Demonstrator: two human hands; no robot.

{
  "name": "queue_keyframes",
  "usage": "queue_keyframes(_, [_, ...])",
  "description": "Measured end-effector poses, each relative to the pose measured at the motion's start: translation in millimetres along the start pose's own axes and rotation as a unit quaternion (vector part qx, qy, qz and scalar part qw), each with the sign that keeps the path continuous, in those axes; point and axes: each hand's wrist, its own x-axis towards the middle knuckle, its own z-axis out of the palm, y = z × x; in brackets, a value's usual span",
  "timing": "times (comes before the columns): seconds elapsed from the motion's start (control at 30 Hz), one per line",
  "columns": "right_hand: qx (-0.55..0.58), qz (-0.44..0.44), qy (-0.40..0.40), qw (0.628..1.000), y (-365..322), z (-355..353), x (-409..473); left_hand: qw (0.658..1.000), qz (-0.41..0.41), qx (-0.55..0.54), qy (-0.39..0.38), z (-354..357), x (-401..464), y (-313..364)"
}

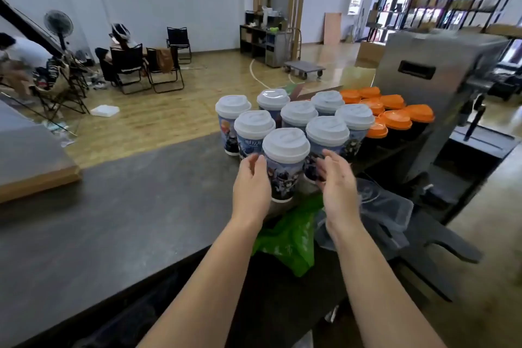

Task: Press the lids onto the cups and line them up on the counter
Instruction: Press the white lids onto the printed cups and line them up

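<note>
Hands flank the nearest cup [284, 175] at the centre of the frame: the left hand [252, 188] lies against its left side with fingers nearly straight, and the right hand [337, 181] hovers just beside its right side, fingers loosely extended and grasping nothing. Whether the right fingertips touch the cup or its neighbour cannot be told. The cup stands upright on the dark grey worktop [113, 212], printed with illustrated figures and capped with a white lid [285, 144] that sits fully on its rim. Behind it, seven more lidded cups [299, 114] stand packed together in staggered rows toward the upper middle of the frame. Right of them is a cluster of dark cups with orange lids [395, 118], close against a stainless steel machine [440, 87] at the right. A green plastic bag [291, 237] lies crumpled between the forearms, and clear plastic wrapping [378, 206] sits just right of the right wrist.
</note>
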Motion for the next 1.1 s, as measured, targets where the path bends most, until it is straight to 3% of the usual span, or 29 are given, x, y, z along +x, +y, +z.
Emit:
queue_keyframes(0.13, [-0.027, 0.031, -0.034, 0.999, 3.3, 19.7, -0.1, 1.000, -0.009, 0.000, -0.014, 7.6, -4.3, -1.3])
queue_keyframes(0.37, [-0.017, -0.025, -0.068, 0.997, 10.8, 53.6, -41.0, 0.999, 0.036, 0.001, 0.016, -39.2, -24.5, 5.0])
queue_keyframes(0.53, [0.010, -0.073, -0.163, 0.984, 7.3, 131.4, -86.4, 0.991, 0.035, -0.012, 0.125, -120.3, -30.6, 7.7])
queue_keyframes(0.67, [0.066, -0.054, -0.275, 0.958, 3.4, 205.6, -127.2, 0.978, 0.040, -0.016, 0.206, -192.2, -35.7, 11.1])
queue_keyframes(0.83, [0.072, -0.070, -0.353, 0.930, 9.4, 271.6, -172.5, 0.962, 0.023, 0.015, 0.271, -267.5, -33.0, 9.4])
queue_keyframes(0.97, [0.058, -0.070, -0.382, 0.920, 12.7, 297.2, -190.6, 0.953, 0.023, 0.017, 0.300, -296.8, -29.3, 4.7])
queue_keyframes(1.1, [0.039, -0.076, -0.352, 0.932, 21.2, 306.4, -193.8, 0.953, 0.088, 0.070, 0.282, -306.1, -24.1, 7.2])
